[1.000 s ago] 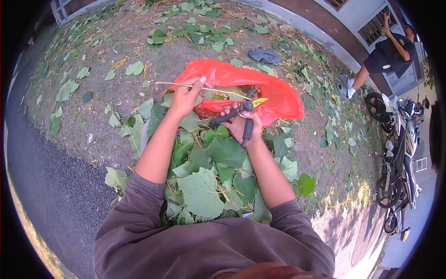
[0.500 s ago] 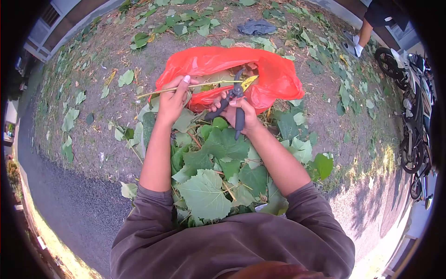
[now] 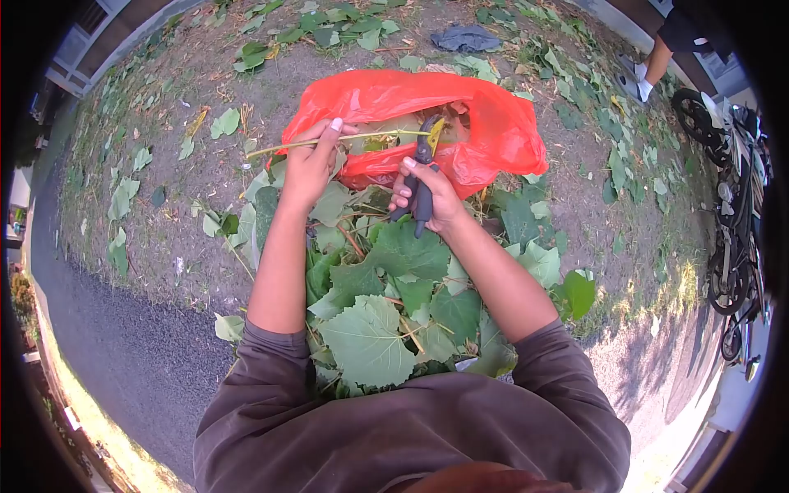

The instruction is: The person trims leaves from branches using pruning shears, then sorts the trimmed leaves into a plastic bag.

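Left hand point(image 3: 308, 164) pinches a thin yellow-green stem point(image 3: 362, 137), thumb and fingers closed round it. The stem lies roughly level across the near mouth of the crumpled red plastic bag point(image 3: 501, 140). Right hand point(image 3: 429, 197) is clenched on dark-handled pruning shears point(image 3: 421, 185), handles squeezed close together. The yellow blade tip points up at the stem's right end, over the bag opening.

Risks, as judged:
- The blades work along the same stem the left fingers hold, so if the stem slid right the fingers could come toward the cutting edge.
- The stem is thin and gripped at one spot only, so it could bend or twist in the blades instead of sitting square.
- The bag mouth sags and is partly folded, so cut bits could miss it and land in the pile of broad green leaves point(image 3: 370, 329) just on its near side.
- The bag looks light with nothing visibly weighting it, so it could shift.

Hard to make out:
- Can't tell whether the blades are on the stem or just beside it; the tip is small against leaf clutter.
- Bag contents are mostly hidden by the red folds.
- Right fingertips curl behind the handles, unseen.
- Another person's leg point(image 3: 649, 70) at far right is cut off by the frame edge.
- The parked motorcycle point(image 3: 727, 222) at right is warped by the lens rim.
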